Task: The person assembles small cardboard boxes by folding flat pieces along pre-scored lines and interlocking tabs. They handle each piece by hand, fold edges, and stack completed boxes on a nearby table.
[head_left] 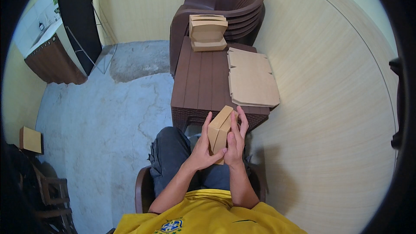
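Observation:
Above my lap I hold a small brown cardboard box (219,132), tilted on edge with its lid side folded over. My left hand (203,147) grips the box's left side, thumb along the bottom. On the opposite side my right hand (236,141) presses with its fingers stretched up along the cardboard. Beyond them, at the right of the brown table, lies a stack of flat cardboard blanks (253,78) with notched edges. Folded cardboard boxes (209,32) with raised lids stand at the table's far end.
The brown slatted table (195,82) stands just ahead of my knees. Stacked brown plastic chairs (229,6) are behind it. A light panelled wall (329,104) runs close along the right. At the far left are a sink counter (45,39) and, lower down, wooden furniture (54,195).

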Available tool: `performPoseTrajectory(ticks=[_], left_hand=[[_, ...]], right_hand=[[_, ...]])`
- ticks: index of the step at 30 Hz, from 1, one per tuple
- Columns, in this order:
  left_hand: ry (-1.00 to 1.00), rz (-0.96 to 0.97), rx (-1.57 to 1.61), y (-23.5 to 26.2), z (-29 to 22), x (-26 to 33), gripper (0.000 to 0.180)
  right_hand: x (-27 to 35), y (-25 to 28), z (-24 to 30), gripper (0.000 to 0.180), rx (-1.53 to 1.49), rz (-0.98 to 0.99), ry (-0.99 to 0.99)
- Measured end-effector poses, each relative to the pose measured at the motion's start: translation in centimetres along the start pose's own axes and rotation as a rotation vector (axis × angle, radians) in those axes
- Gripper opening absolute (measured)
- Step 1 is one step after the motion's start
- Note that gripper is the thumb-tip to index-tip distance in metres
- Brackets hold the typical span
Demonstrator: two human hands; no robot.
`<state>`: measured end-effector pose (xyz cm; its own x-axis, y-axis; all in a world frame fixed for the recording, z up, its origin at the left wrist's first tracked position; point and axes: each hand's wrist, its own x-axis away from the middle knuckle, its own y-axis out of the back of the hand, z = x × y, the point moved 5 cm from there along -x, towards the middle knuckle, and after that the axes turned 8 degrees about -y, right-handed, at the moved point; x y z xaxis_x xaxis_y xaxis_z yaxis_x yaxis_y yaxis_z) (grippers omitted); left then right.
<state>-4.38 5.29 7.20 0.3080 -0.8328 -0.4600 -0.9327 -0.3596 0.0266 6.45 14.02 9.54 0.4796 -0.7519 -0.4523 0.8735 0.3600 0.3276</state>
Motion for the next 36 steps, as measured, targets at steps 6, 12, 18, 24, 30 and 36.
performPoseTrajectory(ticks=[6,12,18,24,30,36], left_hand=[[0.121,-0.066,-0.086,0.3,1.0,0.6,0.124],[0.313,-0.478,0.424,2.2,3.2,0.3,0.079],[0.276,-0.592,0.374,2.7,2.8,0.4,0.074],[0.277,-0.453,0.115,1.9,2.4,0.9,0.078],[-0.219,-0.185,-1.128,3.2,-0.8,0.8,0.070],[-0.137,0.001,-1.063,4.1,-2.3,0.8,0.105]], right_hand=[[0.1,0.0,-0.4,0.072,-0.231,0.025,-0.043],[-0.8,0.5,-0.5,0.097,-0.074,0.238,-0.229],[-0.5,-0.9,-1.1,0.100,0.095,0.215,-0.272],[0.1,-1.6,-4.1,0.083,0.053,0.197,-0.341],[0.6,-1.3,-4.2,0.105,-1.125,0.136,-0.466],[-0.4,-0.6,-4.4,0.090,-0.782,0.076,-0.446]])
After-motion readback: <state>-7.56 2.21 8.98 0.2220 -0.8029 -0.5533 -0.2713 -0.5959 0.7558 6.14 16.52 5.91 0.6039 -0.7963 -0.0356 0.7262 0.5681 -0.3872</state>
